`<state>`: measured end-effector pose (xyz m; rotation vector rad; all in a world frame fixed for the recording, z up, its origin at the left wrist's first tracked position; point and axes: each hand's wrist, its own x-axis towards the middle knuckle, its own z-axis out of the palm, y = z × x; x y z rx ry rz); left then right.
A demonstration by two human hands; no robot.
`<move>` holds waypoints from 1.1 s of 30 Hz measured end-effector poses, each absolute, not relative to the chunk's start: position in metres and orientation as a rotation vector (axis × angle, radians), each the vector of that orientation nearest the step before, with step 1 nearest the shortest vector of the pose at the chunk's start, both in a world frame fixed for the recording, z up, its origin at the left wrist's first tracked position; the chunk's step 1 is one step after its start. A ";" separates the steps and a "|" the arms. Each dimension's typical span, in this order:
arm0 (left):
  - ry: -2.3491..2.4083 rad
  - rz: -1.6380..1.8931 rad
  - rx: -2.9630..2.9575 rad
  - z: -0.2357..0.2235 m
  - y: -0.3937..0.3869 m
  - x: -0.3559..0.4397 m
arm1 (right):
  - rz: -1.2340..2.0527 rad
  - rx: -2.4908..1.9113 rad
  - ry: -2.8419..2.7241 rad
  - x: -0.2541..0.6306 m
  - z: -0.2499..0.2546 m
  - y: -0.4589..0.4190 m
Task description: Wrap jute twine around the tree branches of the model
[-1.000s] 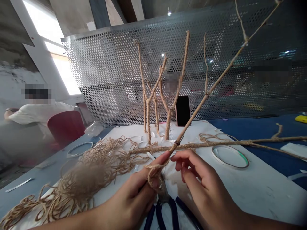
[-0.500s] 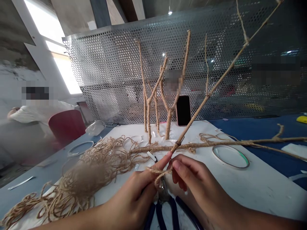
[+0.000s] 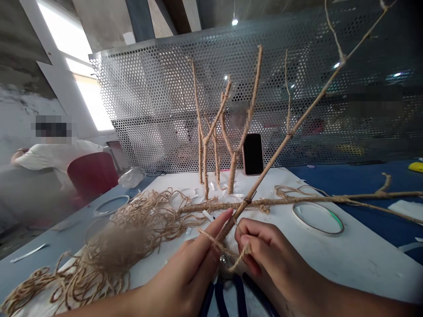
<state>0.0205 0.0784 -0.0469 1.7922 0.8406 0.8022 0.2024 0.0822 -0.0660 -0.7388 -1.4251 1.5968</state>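
Twine (image 3: 209, 237) partly wound on a branch (image 3: 264, 174)

Right hand (image 3: 269, 248): thumb and forefinger pinch the twine. Left hand (image 3: 190, 266): fingers closed on the branch's low end, one digit extended along it. Winding seems just begun; the slanting stem above remains bare. Behind, wrapped branches (image 3: 232, 171) stand upright, apparently finished.

Towards 1 o'clock, smooth, matt bark broken by knots is shown on the slanting branch (image 3: 271, 162). The twine strand (image 3: 243, 256) at 6 o'clock is made of coarse, fuzzy fibre; the same dull roughness is seen in the twine heap (image 3: 122, 242) at 8 o'clock. At 12 o'clock, the perforated panel (image 3: 158, 83) is formed of grey metal with a sheen. The smartphone (image 3: 253, 155) at 3 o'clock is fronted with glossy black. At 6 o'clock, the pliers (image 3: 240, 293) are finished in shiny metal, with plastic-looking handles. The desk (image 3: 333, 268) is surfaced smooth white at 4 o'clock.
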 end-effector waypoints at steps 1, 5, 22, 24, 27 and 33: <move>0.888 0.786 1.881 -0.047 0.078 0.021 | 1.609 -0.732 -1.403 0.203 -0.066 0.082; 0.918 0.704 2.160 -0.047 0.078 0.021 | 1.614 -0.711 -1.359 0.203 -0.067 0.080; 1.003 0.736 2.204 -0.052 0.080 0.018 | 1.178 -1.099 -1.465 0.202 -0.070 0.091; 0.994 0.747 2.222 -0.052 0.080 0.018 | 1.243 -1.073 -1.391 0.201 -0.075 0.094; 0.987 0.765 2.239 -0.051 0.081 0.018 | 1.293 -1.051 -1.314 0.200 -0.080 0.096; 0.969 0.751 2.221 -0.047 0.081 0.020 | 1.377 -0.901 -1.140 0.202 -0.076 0.094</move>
